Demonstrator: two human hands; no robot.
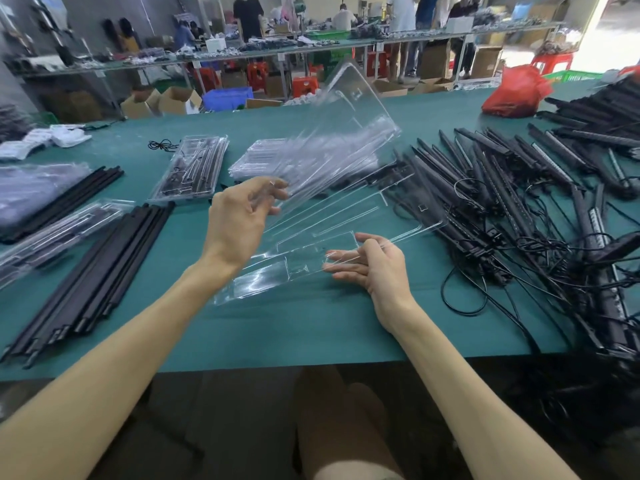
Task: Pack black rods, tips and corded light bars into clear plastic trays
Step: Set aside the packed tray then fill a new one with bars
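"Separating trays?"
"Yes: left hand [239, 220] pinches the lifted tray stack [339, 133]; right hand [377, 268], fingers spread, touches one empty tray [311, 237] on the table [277, 327]."
"Progress?"
"Early, I'd judge (one packed tray [190, 168] behind); rods [104, 271] and light bars [485, 188] lie piled."
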